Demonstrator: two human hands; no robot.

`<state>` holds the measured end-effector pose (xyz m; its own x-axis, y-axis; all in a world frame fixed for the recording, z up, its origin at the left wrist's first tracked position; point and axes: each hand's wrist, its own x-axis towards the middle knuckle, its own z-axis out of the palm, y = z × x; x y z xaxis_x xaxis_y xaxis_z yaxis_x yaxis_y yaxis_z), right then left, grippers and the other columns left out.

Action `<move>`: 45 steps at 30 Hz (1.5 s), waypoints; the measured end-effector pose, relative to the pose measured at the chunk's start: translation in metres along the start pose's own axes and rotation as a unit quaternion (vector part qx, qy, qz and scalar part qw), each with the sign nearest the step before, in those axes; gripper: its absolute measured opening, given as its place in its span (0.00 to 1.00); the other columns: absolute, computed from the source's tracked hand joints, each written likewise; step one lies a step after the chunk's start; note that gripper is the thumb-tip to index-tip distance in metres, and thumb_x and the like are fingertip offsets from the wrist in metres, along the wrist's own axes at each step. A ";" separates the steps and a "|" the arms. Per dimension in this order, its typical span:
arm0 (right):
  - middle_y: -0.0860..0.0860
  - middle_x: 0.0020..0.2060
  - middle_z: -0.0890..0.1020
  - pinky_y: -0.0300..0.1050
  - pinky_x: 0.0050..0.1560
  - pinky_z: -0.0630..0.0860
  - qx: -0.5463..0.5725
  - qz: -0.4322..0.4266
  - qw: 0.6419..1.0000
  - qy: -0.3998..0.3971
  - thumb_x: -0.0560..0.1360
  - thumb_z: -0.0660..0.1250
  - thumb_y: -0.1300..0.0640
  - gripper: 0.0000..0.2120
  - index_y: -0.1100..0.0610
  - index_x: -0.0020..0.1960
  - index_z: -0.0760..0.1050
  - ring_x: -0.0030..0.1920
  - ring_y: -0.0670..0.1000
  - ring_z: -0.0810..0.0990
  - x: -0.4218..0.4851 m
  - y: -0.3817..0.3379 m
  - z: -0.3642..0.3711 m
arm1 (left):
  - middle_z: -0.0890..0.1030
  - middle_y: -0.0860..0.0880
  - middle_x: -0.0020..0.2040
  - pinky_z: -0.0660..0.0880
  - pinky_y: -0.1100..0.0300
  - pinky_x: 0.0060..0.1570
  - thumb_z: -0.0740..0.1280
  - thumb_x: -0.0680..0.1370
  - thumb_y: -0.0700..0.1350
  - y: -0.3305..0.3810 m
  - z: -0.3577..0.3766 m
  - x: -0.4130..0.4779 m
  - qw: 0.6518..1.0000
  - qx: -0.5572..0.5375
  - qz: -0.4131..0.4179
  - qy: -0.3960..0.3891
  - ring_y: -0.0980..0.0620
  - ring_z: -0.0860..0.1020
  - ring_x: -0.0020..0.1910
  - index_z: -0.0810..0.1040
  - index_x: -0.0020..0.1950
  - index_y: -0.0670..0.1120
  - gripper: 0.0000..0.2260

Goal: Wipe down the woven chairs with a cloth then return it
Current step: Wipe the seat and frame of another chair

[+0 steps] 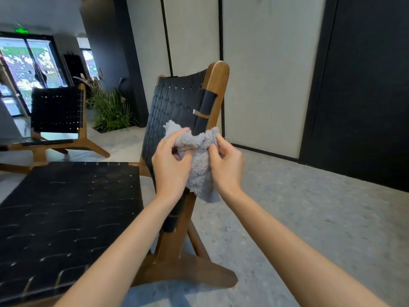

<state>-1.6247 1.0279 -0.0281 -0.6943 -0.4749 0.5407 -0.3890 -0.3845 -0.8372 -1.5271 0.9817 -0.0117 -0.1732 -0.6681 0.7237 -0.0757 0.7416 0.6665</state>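
Fluffy grey cloth (200, 160) bunched between both hands: left hand (171, 166) and right hand (226, 165) fingers curled, gripping it against the woven black chair (174, 103) back's wooden edge

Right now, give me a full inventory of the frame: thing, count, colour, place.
cloth: 1, grey, held at the near chair's backrest edge, centre
near woven chair: 1, black weave on brown wood frame, centre to lower left
far woven chair: 1, same colours, left background
plant: 1, green, on the floor between the chairs
floor: speckled grey
wall panels: light grey centre, black right
glass doors: far left, daylit
green sign: 1, above the doors
left hand: 1, grips the cloth's left side
right hand: 1, grips the cloth's right side
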 end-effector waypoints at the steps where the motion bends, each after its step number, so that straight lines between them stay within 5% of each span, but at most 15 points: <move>1: 0.56 0.44 0.84 0.42 0.37 0.72 -0.005 0.006 1.000 -0.009 0.79 0.63 0.60 0.17 0.52 0.68 0.74 0.37 0.44 0.74 -0.012 0.008 0.002 | 0.79 0.53 0.58 0.75 0.58 0.58 0.71 0.74 0.40 -0.009 -0.005 -0.010 1.000 0.010 -0.008 -0.006 0.58 0.76 0.58 0.78 0.62 0.51 0.17; 7: 0.54 0.42 0.85 0.50 0.45 0.81 -0.063 0.072 0.993 -0.064 0.78 0.65 0.57 0.08 0.57 0.50 0.82 0.48 0.51 0.83 -0.075 0.065 0.009 | 0.78 0.52 0.58 0.67 0.80 0.48 0.72 0.73 0.40 -0.056 -0.034 -0.073 0.994 0.084 -0.049 -0.051 0.61 0.73 0.56 0.78 0.62 0.48 0.17; 9: 0.52 0.44 0.86 0.49 0.46 0.81 -0.085 0.098 0.988 -0.087 0.77 0.68 0.57 0.07 0.59 0.49 0.82 0.48 0.50 0.83 -0.095 0.076 0.007 | 0.78 0.52 0.57 0.66 0.79 0.48 0.72 0.73 0.40 -0.069 -0.046 -0.093 0.986 0.128 -0.064 -0.082 0.62 0.73 0.53 0.77 0.61 0.49 0.17; 12: 0.38 0.41 0.81 0.34 0.41 0.78 -0.131 0.117 0.982 -0.067 0.72 0.73 0.55 0.06 0.54 0.49 0.83 0.39 0.36 0.78 -0.123 0.078 0.003 | 0.78 0.55 0.52 0.67 0.77 0.45 0.71 0.74 0.41 -0.080 -0.071 -0.113 0.972 0.154 -0.089 -0.154 0.62 0.74 0.49 0.77 0.56 0.50 0.12; 15: 0.37 0.36 0.80 0.40 0.42 0.79 -0.128 0.094 0.986 -0.058 0.70 0.75 0.53 0.05 0.48 0.41 0.79 0.40 0.39 0.79 -0.154 0.070 0.004 | 0.76 0.60 0.50 0.71 0.72 0.46 0.71 0.74 0.44 -0.082 -0.103 -0.130 0.961 0.152 -0.101 -0.207 0.62 0.75 0.50 0.75 0.53 0.54 0.11; 24: 0.39 0.43 0.78 0.34 0.44 0.77 -0.077 -0.018 0.979 -0.188 0.74 0.71 0.53 0.05 0.49 0.47 0.75 0.47 0.41 0.78 -0.204 0.057 0.079 | 0.78 0.57 0.49 0.72 0.65 0.46 0.70 0.74 0.47 -0.107 -0.195 -0.144 0.969 0.171 -0.125 -0.130 0.60 0.75 0.49 0.75 0.53 0.51 0.10; 31: 0.38 0.46 0.78 0.31 0.45 0.75 -0.101 -0.021 0.958 -0.268 0.77 0.67 0.53 0.04 0.48 0.51 0.74 0.47 0.38 0.78 -0.211 0.087 0.152 | 0.77 0.56 0.48 0.65 0.69 0.39 0.68 0.75 0.51 -0.166 -0.239 -0.124 0.939 0.267 -0.114 -0.185 0.59 0.74 0.43 0.76 0.53 0.50 0.10; 40: 0.38 0.38 0.75 0.30 0.40 0.68 -0.268 0.077 0.905 -0.321 0.77 0.66 0.54 0.03 0.48 0.50 0.74 0.39 0.41 0.75 -0.210 0.074 0.180 | 0.78 0.52 0.50 0.69 0.61 0.48 0.69 0.75 0.46 -0.181 -0.250 -0.101 0.910 0.238 -0.260 -0.219 0.52 0.75 0.51 0.75 0.54 0.49 0.09; 45: 0.44 0.47 0.76 0.32 0.52 0.71 -0.370 0.208 0.813 -0.398 0.79 0.63 0.57 0.06 0.52 0.56 0.74 0.45 0.44 0.75 -0.186 0.029 0.197 | 0.78 0.44 0.52 0.71 0.54 0.50 0.68 0.74 0.43 -0.162 -0.254 -0.076 0.864 0.202 -0.362 -0.287 0.45 0.75 0.52 0.75 0.54 0.43 0.10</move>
<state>-1.3878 0.9488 -0.1369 -0.3617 -0.9173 -0.1663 -0.6830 0.3822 -0.6224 -1.2527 0.8968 -0.1294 -0.3860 -0.9117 -0.1409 -0.6843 0.1805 0.7065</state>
